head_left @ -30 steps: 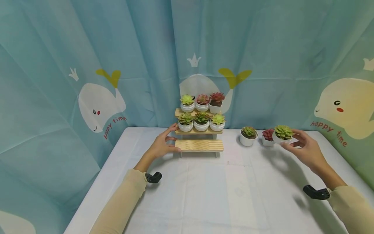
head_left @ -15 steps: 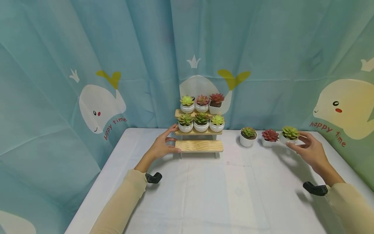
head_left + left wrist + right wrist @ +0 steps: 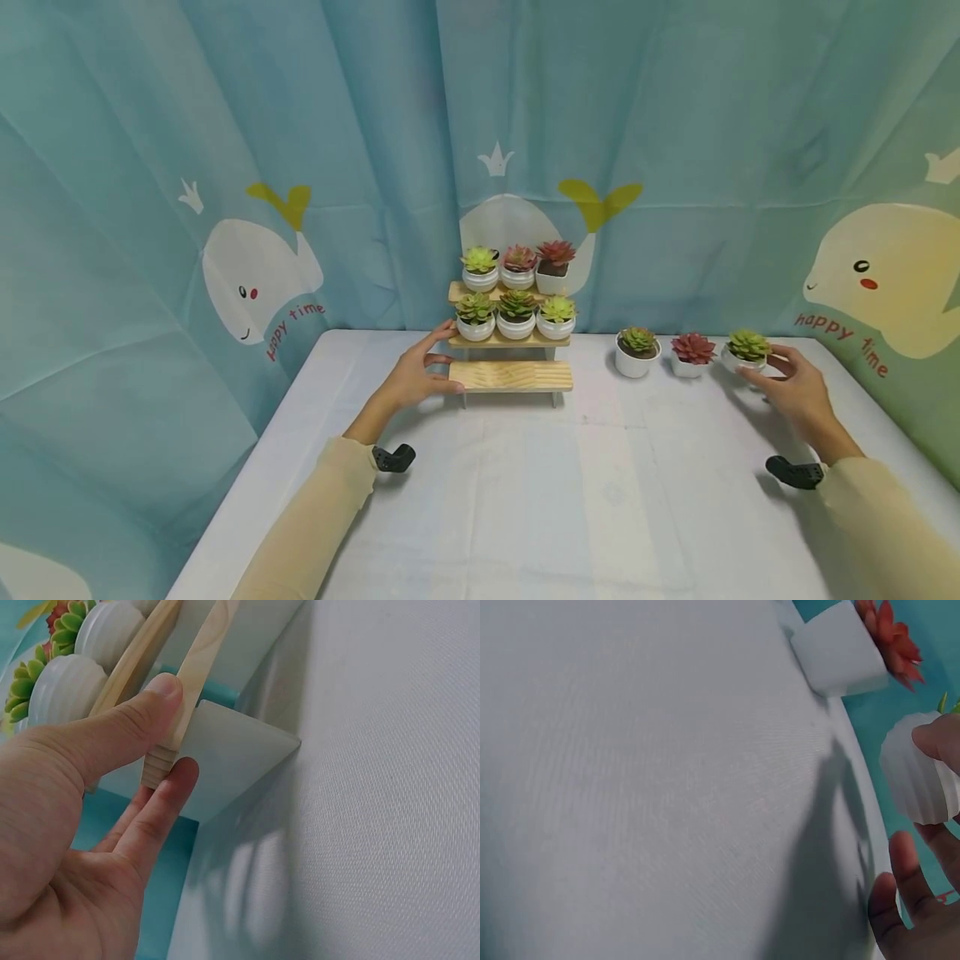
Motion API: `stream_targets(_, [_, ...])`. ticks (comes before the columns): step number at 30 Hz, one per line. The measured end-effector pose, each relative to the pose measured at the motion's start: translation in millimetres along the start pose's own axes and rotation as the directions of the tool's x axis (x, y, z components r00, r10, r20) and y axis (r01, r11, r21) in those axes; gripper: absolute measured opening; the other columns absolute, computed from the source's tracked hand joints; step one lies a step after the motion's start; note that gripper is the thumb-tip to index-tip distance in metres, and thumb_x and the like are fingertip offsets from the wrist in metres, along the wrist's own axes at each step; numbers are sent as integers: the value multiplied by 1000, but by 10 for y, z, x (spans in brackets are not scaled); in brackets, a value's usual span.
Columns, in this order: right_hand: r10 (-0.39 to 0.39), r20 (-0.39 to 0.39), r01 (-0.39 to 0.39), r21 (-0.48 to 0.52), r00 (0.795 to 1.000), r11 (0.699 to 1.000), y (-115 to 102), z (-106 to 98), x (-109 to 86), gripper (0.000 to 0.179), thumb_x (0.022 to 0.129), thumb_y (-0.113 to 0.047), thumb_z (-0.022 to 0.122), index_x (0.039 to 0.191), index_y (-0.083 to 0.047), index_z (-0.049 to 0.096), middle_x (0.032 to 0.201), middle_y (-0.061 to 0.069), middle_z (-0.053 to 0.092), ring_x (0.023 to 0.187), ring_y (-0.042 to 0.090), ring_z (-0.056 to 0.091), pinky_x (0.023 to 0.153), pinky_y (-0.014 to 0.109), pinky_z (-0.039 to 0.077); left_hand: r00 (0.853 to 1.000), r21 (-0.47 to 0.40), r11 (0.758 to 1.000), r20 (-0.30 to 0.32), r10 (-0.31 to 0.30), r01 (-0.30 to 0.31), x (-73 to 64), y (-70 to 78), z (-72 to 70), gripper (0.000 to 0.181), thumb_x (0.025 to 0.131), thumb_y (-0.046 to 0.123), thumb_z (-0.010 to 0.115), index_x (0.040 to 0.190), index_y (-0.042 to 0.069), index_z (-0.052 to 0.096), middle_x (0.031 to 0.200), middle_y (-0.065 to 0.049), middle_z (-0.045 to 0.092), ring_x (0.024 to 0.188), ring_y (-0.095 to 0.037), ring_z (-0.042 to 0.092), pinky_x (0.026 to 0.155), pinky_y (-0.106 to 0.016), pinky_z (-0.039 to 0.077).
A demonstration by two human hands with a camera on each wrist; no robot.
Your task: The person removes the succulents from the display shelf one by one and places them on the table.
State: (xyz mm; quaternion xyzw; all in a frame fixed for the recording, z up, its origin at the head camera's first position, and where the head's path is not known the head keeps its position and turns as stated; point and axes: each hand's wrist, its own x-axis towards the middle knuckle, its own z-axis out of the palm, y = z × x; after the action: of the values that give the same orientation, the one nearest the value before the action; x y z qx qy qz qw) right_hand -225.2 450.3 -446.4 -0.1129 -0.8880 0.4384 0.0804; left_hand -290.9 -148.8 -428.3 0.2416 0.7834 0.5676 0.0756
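Observation:
My right hand (image 3: 801,388) grips a potted green succulent (image 3: 748,344) at the right back of the table. In the right wrist view its ribbed white pot (image 3: 915,772) sits between thumb and fingers, a little above the table surface. My left hand (image 3: 408,375) pinches the left end of the bottom step of a wooden plant stand (image 3: 510,377). Up close in the left wrist view, the thumb lies on top of the wooden board (image 3: 196,671) and a fingertip presses its underside. The bottom step is bare; succulents in white pots (image 3: 516,325) fill the two upper steps.
Left of the held pot, a red succulent (image 3: 692,348) in a square white pot and a green succulent (image 3: 637,340) in a round one stand on the white-covered table (image 3: 547,500). A blue whale-print curtain (image 3: 675,125) hangs close behind.
My right hand has carried the green succulent rightward and lower, from in front of the red one to its right side. My left hand stays on the stand.

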Motion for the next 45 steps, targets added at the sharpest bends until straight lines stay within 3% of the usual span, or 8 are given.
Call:
stream_targets(2, [10, 9, -10, -4, 1000, 1000, 27, 31, 26, 91, 97, -47, 70, 158, 5, 26, 156, 37, 33, 118, 37, 56, 85, 34, 56, 1000, -8, 1000, 4, -2, 2, -15, -9, -4, 94, 82, 0, 86, 160, 13, 36, 170, 4, 23, 132, -40, 53, 92, -43, 58])
stream_targets(4, [20, 18, -19, -12, 1000, 1000, 45, 53, 39, 91, 98, -46, 68, 158, 6, 24, 156, 37, 32, 130, 54, 45, 97, 53, 50, 1000, -10, 1000, 7, -5, 5, -27, -10, -1, 94, 82, 0, 86, 160, 13, 35, 170, 3, 23, 133, -41, 52, 92, -43, 58])
stream_targets(6, [38, 23, -37, -16, 999, 999, 52, 67, 48, 93, 98, -47, 67, 159, 6, 22, 157, 38, 30, 135, 59, 39, 102, 70, 38, 1000, -3, 1000, 8, -6, 6, -28, -16, 5, 94, 82, 0, 86, 160, 14, 35, 169, 2, 24, 133, -42, 52, 93, -44, 58])
stream_targets(7, [46, 24, -45, -17, 999, 999, 55, 70, 55, 93, 98, -48, 67, 159, 6, 21, 157, 38, 29, 136, 60, 37, 104, 73, 35, 1000, 0, 1000, 7, -8, 8, -28, -12, 9, 94, 82, 1, 86, 160, 14, 36, 169, 3, 23, 133, -42, 52, 94, -44, 58])
stream_targets(16, [69, 39, -67, -58, 997, 996, 19, 93, 103, 96, 98, -51, 65, 158, 9, 20, 157, 40, 26, 137, 62, 33, 106, 74, 34, 1000, -14, 1000, -6, -17, 17, 4, 21, 5, 98, 81, 0, 87, 161, 20, 35, 166, -2, 32, 133, -43, 52, 95, -46, 57])
stream_targets(45, [84, 83, -81, -47, 993, 996, 59, 92, 125, 100, 99, -54, 63, 159, 9, 13, 157, 42, 22, 139, 63, 29, 107, 74, 32, 1000, -14, 1000, -6, -2, 2, -8, 36, 7, 92, 81, -1, 86, 159, 14, 38, 168, 3, 26, 133, -43, 52, 94, -46, 58])
